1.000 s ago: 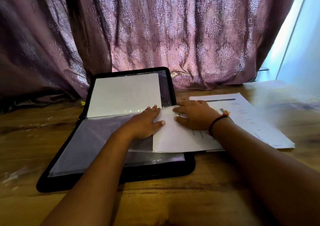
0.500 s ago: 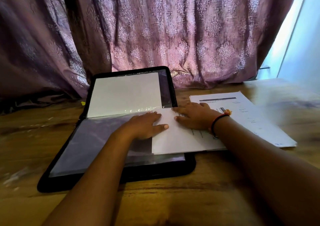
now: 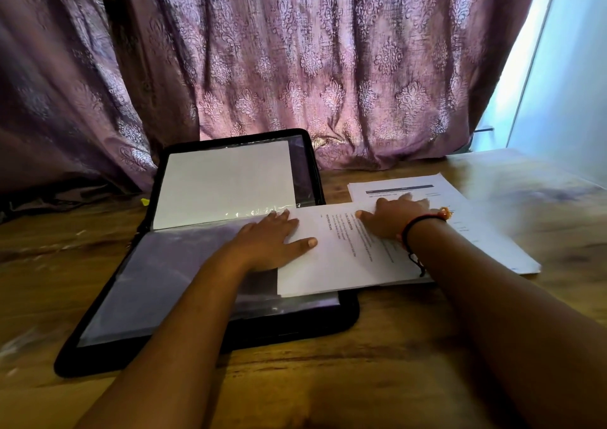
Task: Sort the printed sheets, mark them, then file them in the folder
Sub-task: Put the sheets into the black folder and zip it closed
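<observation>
Head view. Item: white printed paper sheet (image 3: 328, 264) — lay partly on the open black zip folder with clear plastic sleeves (image 3: 312, 325), its right part past the folder's edge, over the brown wooden table (image 3: 377, 379). Left hand (image 3: 272, 241) flat across sleeve and sheet edge; right hand (image 3: 391, 218) flat on the print; fingers straight, neither gripping. Handling, judged: light, floppy, easily creased, slippery on plastic — best slid by one edge.

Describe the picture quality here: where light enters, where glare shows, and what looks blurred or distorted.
Head view: daylight enters through the bright gap right of the curtain; glare glints on the plastic sleeve of the folder by the left hand; the table at far right is smeared; the wide lens stretches both forearms toward the bottom edge.
</observation>
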